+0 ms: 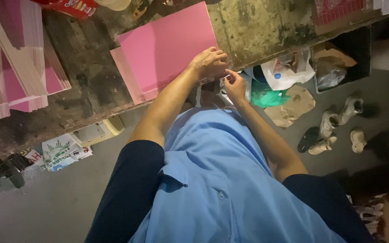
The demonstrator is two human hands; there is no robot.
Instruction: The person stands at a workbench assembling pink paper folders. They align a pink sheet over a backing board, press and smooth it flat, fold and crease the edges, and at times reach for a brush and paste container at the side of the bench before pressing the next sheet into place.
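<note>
A stack of pink sheets lies on a worn, stained table. My left hand rests on the stack's near corner, its fingers curled over the edge at the table's rim. My right hand is just below that corner, off the table edge, with thumb and fingers pinched together. What they pinch is too small to make out. My blue shirt and dark sleeves fill the lower part of the view.
More pink sheets are piled in a fanned stack on the table's left. Under the table lie plastic bags, cardboard, several shoes and printed packets on a grey floor. A red container stands at the far edge.
</note>
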